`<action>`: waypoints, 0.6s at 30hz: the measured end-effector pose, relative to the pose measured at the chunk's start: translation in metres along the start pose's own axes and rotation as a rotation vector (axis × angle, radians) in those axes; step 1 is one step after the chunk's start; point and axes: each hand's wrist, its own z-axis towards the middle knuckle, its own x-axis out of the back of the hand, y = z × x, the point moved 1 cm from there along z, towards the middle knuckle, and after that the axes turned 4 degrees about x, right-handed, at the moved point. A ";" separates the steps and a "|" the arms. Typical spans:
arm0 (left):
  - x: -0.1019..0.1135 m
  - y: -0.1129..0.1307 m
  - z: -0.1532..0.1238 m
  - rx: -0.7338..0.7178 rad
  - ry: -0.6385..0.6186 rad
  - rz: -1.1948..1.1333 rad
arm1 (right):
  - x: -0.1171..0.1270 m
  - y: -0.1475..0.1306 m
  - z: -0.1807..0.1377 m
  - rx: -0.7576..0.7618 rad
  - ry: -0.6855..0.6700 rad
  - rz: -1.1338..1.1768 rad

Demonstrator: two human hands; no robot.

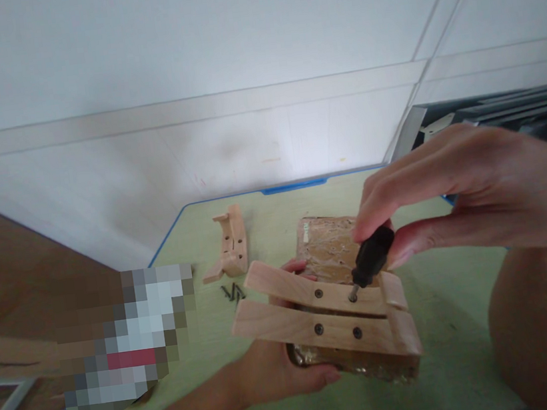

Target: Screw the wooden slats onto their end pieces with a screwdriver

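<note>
My right hand [434,197] pinches the black handle of a short screwdriver [373,255], whose tip rests in a screw on the upper of two curved wooden pieces [294,326]. Several dark screws sit in these pale pieces, which lie side by side on a brown block wrapped in clear tape [365,364]. From below and behind, my left hand [280,372] grips the block, its thumb along the near side and fingertips showing beyond the wood. Behind it is another flat, brown, tape-wrapped packet [329,241]. Whether the two wrapped things touch is hidden.
On the green table [182,244] lie another set of curved wooden pieces [233,244] and a small pile of dark screws [233,293]. A pixelated long object [135,344] lies at the left. Dark, flat stacked items [503,111] stand at the right, near the white wall [225,144].
</note>
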 end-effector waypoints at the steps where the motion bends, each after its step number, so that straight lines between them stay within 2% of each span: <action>1: 0.000 0.001 0.000 -0.004 -0.001 0.002 | 0.000 0.000 0.000 0.000 -0.006 0.004; 7: -0.001 0.004 0.001 -0.026 -0.002 0.006 | -0.001 0.001 0.001 -0.019 -0.005 0.024; 18: -0.001 0.002 0.001 -0.035 0.016 0.095 | -0.002 0.000 -0.001 -0.062 -0.025 -0.132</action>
